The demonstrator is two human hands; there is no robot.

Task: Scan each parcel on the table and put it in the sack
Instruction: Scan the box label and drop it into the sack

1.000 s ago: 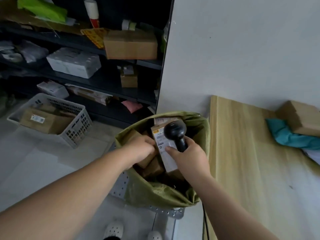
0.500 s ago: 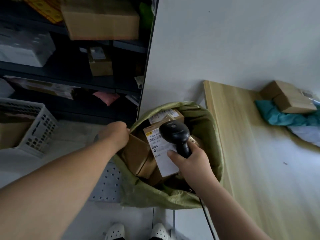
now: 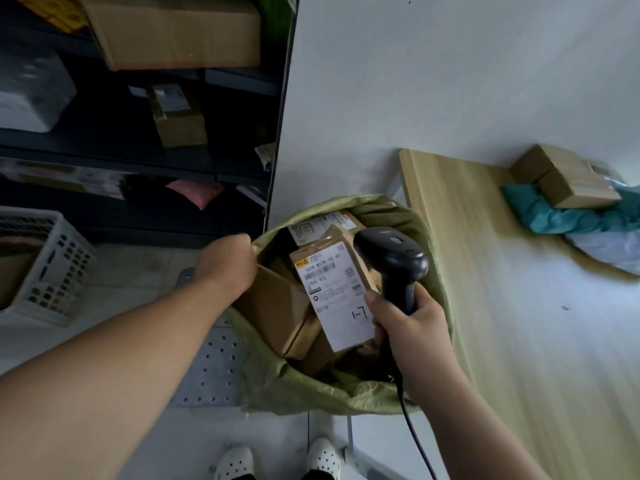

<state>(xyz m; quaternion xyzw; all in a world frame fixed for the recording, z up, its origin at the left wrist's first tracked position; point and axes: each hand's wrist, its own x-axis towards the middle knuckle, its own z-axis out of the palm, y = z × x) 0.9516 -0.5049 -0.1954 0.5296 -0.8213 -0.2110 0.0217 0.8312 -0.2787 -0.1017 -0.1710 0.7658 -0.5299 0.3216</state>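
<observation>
The labelled parcel (image 3: 332, 296) lies inside the sack (image 3: 346, 393) atop the other boxes (image 3: 273, 306), your right hand (image 3: 412, 330) clamped on the scanner (image 3: 391, 254), thumb touching the label. Your left hand (image 3: 228, 268) is no longer among the boxes; it now pinches the sack's rim opposite the table (image 3: 467, 254), so this parcel looks stowed and the table's brown boxes (image 3: 568, 178) come next.

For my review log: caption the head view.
Left hand grips rim of sack; right hand holds scanner over parcels inside.
</observation>
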